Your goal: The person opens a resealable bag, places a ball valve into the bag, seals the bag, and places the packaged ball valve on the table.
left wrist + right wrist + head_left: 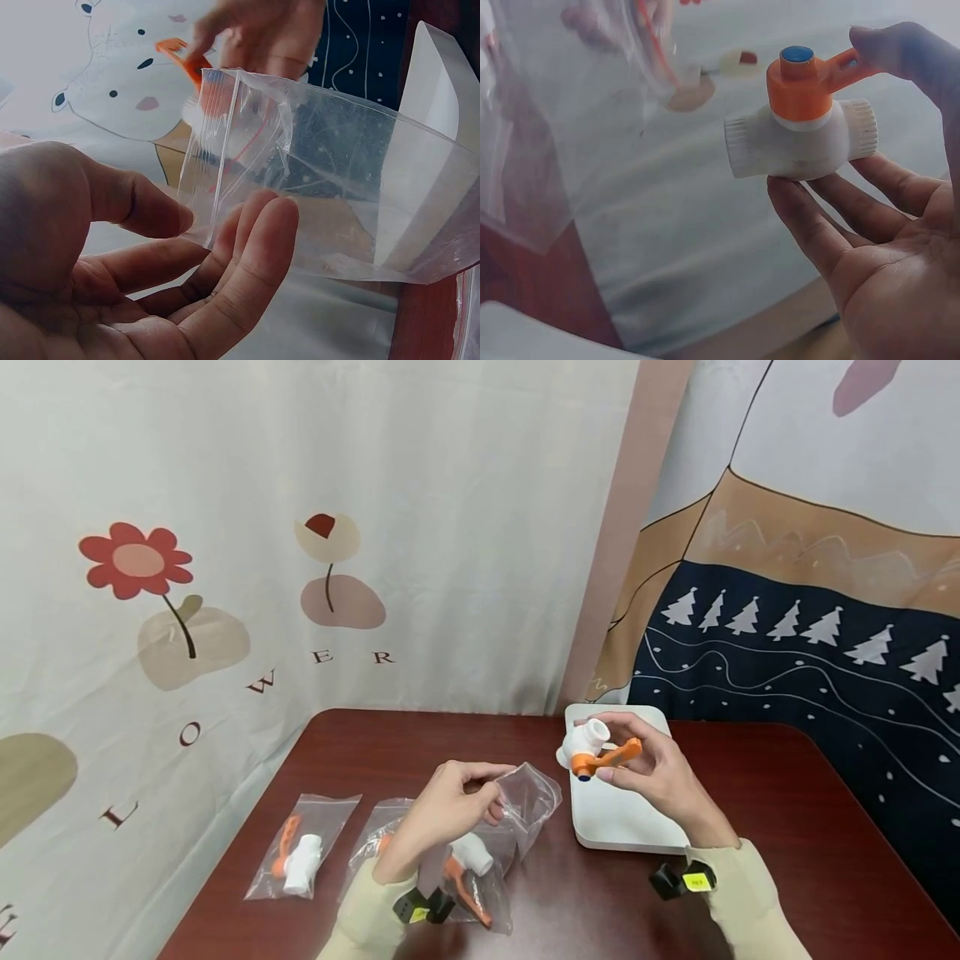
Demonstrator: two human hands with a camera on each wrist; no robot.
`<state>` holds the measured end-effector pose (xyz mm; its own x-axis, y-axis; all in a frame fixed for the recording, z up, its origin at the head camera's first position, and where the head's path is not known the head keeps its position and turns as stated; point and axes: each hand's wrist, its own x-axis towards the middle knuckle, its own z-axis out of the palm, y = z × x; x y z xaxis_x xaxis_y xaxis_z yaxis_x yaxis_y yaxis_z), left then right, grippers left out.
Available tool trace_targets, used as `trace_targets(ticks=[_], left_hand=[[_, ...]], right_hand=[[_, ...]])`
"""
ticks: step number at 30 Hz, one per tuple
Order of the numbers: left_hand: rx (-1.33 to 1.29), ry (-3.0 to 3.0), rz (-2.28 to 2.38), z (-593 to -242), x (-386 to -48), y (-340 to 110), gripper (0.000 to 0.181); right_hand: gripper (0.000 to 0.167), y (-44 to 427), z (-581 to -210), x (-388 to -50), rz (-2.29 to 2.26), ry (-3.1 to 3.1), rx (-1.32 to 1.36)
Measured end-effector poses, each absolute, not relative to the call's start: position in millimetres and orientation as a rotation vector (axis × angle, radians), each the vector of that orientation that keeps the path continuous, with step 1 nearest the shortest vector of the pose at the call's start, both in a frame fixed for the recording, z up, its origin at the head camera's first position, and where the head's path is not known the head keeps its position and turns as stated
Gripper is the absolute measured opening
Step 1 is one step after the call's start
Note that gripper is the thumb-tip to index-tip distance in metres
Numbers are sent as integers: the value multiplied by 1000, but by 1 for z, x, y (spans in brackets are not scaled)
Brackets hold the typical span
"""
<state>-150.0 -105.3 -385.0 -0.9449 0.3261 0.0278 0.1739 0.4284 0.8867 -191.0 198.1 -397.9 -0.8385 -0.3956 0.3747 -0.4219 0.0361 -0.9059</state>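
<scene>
A white plastic ball valve (802, 142) with an orange lever handle (618, 755) and a blue cap is in my right hand (660, 768). The thumb presses the lever while the fingers support the white body from below, above the white tray. My left hand (453, 806) pinches the zip edge of a clear plastic bag (330, 165) between thumb and fingers. That bag looks see-through and holds no valve in the left wrist view. Just under the left hand, another ball valve (471, 853) with an orange lever lies bagged on the table.
A white tray (626, 827) stands on the dark red table (555, 902) at the right. Another bagged valve (302, 862) lies at the left, and a further bag (367, 843) with some orange showing is partly behind the left forearm. Printed curtains (465, 527) hang behind.
</scene>
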Motion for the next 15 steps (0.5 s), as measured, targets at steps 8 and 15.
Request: trace_targets(ticks=[8, 15], left_hand=[[442, 2501, 1564, -386, -149, -102, 35], [419, 2500, 1588, -386, -147, -99, 33]], right_hand=[[62, 187, -388, -175, 1932, -2201, 1045], [60, 175, -385, -164, 1914, -2176, 1155]])
